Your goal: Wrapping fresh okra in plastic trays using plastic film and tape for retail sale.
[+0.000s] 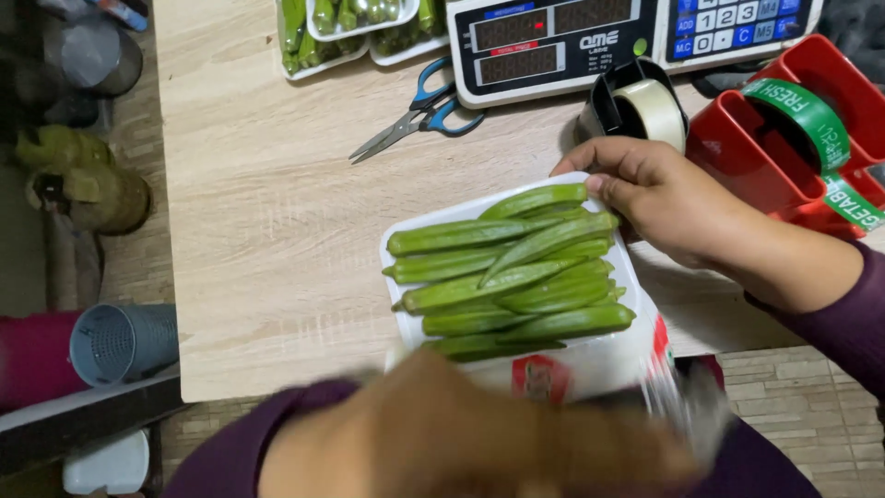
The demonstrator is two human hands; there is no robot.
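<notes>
Pinching the white tray's far rim, right hand; left hand blurred, grip unclear; bare table leftward.

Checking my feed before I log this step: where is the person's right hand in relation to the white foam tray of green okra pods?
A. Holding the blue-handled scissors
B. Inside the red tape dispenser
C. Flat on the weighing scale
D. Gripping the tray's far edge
D: the right hand has its fingers on the far edge of the white foam tray of green okra pods, away from the other things.
</notes>
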